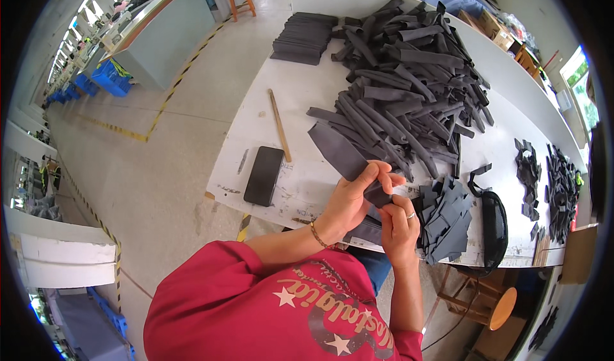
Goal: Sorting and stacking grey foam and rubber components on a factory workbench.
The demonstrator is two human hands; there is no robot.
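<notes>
Dark grey, the fabric strip point(337, 151) is slanting above the table point(304, 92), the left hand point(350, 201) angling inward, pinching its lower half, the forward-pointing right hand point(399, 228) gripping its near end. Rolled strips point(409, 73) are lying heaped beyond, a phone point(263, 176) leftward, flat pieces point(446, 223) rightward.

bright, overexposed window point(581, 82) right, fisheye-bent edges

Left hand point(354, 198) pinches, thumb point(365, 176) opposing fingers point(386, 180); left forearm point(286, 246) at its 8 o'clock. Right hand point(400, 228) sits at left's 4 o'clock, fingers curled; right forearm point(407, 294) at its 6 o'clock.
</notes>
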